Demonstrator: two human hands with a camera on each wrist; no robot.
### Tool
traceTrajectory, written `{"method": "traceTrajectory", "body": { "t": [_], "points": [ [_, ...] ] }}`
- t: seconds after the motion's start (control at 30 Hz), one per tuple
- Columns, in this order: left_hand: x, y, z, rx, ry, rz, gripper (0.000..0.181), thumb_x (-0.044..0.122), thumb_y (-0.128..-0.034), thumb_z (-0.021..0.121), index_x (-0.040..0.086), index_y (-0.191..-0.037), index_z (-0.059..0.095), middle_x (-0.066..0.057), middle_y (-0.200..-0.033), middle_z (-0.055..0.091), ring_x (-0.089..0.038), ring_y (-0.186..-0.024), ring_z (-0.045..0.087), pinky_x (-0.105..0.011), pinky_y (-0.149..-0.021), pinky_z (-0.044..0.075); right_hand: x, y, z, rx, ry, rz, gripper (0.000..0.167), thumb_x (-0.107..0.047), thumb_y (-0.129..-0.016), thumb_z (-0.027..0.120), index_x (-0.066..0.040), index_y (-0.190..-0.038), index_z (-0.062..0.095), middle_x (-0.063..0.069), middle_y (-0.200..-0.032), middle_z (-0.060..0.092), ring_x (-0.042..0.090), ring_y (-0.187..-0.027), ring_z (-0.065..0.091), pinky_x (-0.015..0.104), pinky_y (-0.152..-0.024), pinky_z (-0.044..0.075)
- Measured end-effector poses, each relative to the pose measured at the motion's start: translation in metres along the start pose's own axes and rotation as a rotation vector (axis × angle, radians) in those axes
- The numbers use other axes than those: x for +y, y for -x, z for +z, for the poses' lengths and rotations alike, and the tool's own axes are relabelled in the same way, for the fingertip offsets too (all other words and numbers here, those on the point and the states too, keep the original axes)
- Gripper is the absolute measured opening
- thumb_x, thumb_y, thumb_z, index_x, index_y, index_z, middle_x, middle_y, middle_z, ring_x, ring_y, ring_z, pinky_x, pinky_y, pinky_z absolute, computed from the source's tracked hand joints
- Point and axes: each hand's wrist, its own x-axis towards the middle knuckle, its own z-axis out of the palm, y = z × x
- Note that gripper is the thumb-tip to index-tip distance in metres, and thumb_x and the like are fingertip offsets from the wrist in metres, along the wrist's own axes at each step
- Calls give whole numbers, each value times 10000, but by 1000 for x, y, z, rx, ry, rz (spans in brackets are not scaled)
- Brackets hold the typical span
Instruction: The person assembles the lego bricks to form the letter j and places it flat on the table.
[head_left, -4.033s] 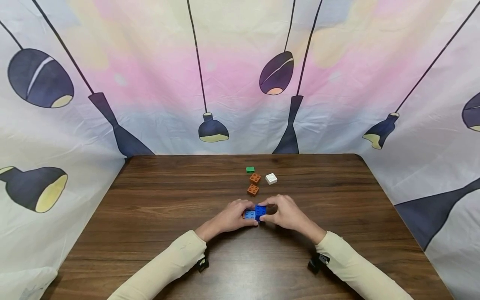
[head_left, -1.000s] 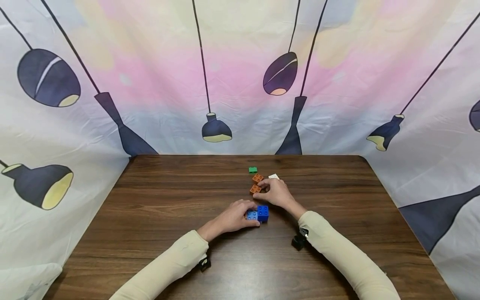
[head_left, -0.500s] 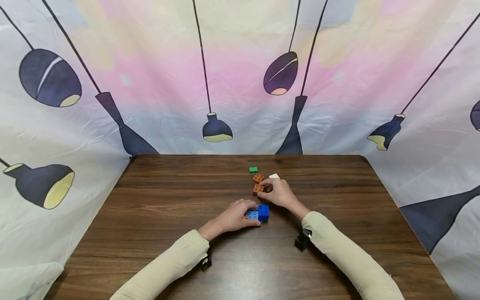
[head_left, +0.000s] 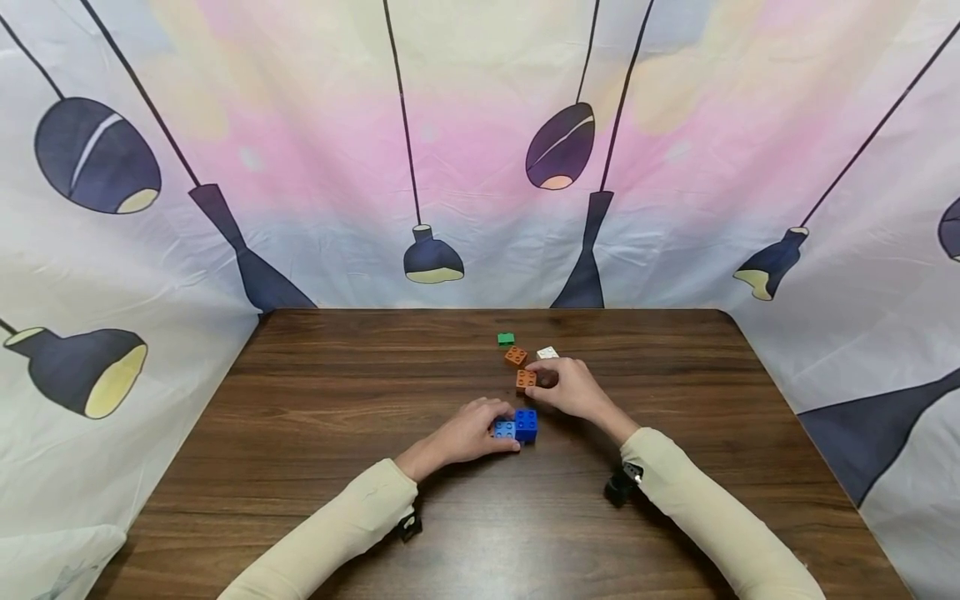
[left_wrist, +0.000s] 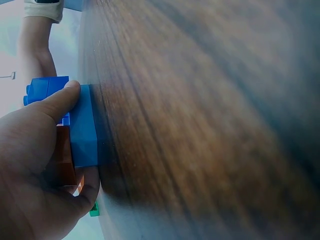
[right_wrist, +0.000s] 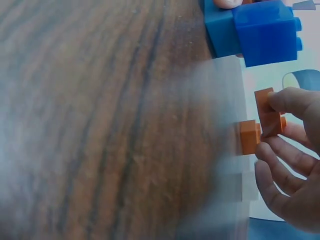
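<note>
My left hand (head_left: 468, 431) grips a small build of toy bricks on the table. Its light blue brick (head_left: 505, 431) shows beside a taller dark blue brick (head_left: 527, 426). A brown-orange brick (left_wrist: 65, 160), mostly covered by the left hand, sits against the light blue one in the left wrist view. Between thumb and fingertips, my right hand (head_left: 573, 390) pinches an orange brick (head_left: 526, 380) with studs on top. In the right wrist view this brick appears raised off the table, and a second orange brick (right_wrist: 248, 137) lies behind it.
Past the right hand lie a green brick (head_left: 506, 340) and a white brick (head_left: 547, 353), the white one partly hidden by the fingers. The wooden table (head_left: 337, 375) ends at a printed cloth backdrop (head_left: 330, 167).
My right hand has left the dark blue brick, reached the nearer orange brick, and drawn it to the right, away from the other orange one. My left hand stays on the build.
</note>
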Motion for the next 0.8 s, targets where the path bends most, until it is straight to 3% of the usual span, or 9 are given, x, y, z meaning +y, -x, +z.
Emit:
{"method": "traceTrajectory", "body": {
  "t": [0.8],
  "points": [
    [-2,-1,1,19,-1,36,434,369,-920,777,58,-1205,677,-67,-1161,706,-223,-1085,637,-447,-942,508,-27,25,-27,-24,-21,-80,390,-313,-924,774,-153,-1275,720,-2,-1120,733,137,-957,681,355,-789,573]
  ]
}}
